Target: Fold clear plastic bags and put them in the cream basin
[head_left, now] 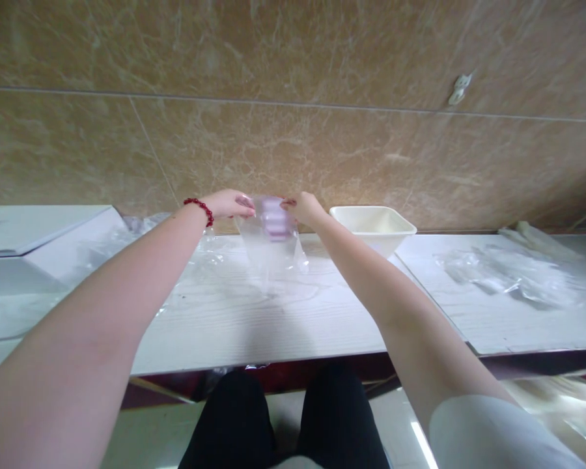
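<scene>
Head view, and we have both hands up by the tabletop's (215, 332) back edge: our left hand (229, 204) pinches one upper side of a clear plastic bag (268, 257), our right hand (304, 206) pinches the other. A lilac item (276, 220) shows between them; inside or behind the film, we can't tell. Should either pinch loosen, we reckon the bag sags and the item may slip; tugging outward could split thin film. Our right forearm (395, 293) crosses the cream tub (376, 220), so a careless sweep might knock it.
</scene>
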`<state>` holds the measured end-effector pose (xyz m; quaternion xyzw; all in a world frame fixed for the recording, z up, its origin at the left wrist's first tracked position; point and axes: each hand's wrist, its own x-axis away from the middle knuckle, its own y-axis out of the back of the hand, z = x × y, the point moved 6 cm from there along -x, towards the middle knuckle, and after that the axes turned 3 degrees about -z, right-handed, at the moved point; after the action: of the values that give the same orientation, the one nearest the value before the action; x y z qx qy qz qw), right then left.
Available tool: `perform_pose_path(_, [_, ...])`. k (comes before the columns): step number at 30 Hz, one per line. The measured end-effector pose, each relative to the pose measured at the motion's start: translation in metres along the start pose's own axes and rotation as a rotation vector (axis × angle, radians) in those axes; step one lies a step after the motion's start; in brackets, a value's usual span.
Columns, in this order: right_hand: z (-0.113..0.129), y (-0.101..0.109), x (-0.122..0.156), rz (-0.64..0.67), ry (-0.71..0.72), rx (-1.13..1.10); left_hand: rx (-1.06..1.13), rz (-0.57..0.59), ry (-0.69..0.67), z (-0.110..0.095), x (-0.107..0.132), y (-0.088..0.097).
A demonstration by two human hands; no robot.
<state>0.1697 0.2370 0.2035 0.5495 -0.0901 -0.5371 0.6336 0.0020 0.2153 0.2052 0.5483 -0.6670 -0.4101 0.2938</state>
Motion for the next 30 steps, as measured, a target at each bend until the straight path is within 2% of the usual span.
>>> perform_pose_path(3, [-0.009, 0.012, -0.001, -0.106, -0.013, -0.025, 0.108, -0.148, -0.016, -0.001, 0.0, 0.006])
perform_pose_path(6, [-0.008, 0.022, 0.013, -0.203, 0.042, -0.064, 0.241, -0.244, -0.062, -0.004, 0.009, 0.002])
perform_pose_path(9, [-0.003, 0.023, 0.042, -0.205, 0.092, -0.147, 0.277, -0.367, -0.153, -0.006, 0.027, -0.007])
perform_pose_path(12, [0.003, 0.013, 0.08, -0.176, 0.178, -0.184, 0.146, -0.437, -0.288, -0.006, 0.051, -0.028])
perform_pose_path(15, [0.008, -0.009, 0.12, -0.117, 0.281, -0.226, -0.015, -0.366, -0.48, -0.004, 0.074, -0.069])
perform_pose_path(19, [0.006, -0.05, 0.164, 0.028, 0.319, -0.216, -0.084, -0.262, -0.5, 0.01, 0.095, -0.123])
perform_pose_path(22, [0.001, -0.075, 0.189, 0.112, 0.296, -0.169, -0.103, -0.152, -0.484, 0.015, 0.11, -0.152])
perform_pose_path(25, [-0.003, -0.089, 0.206, 0.197, 0.297, -0.094, -0.077, -0.1, -0.378, 0.02, 0.115, -0.166])
perform_pose_path(28, [-0.005, -0.094, 0.215, 0.266, 0.274, 0.007, -0.101, -0.19, -0.24, 0.026, 0.108, -0.169])
perform_pose_path(30, [-0.006, -0.094, 0.218, 0.309, 0.248, 0.061, -0.161, -0.237, -0.201, 0.029, 0.099, -0.171])
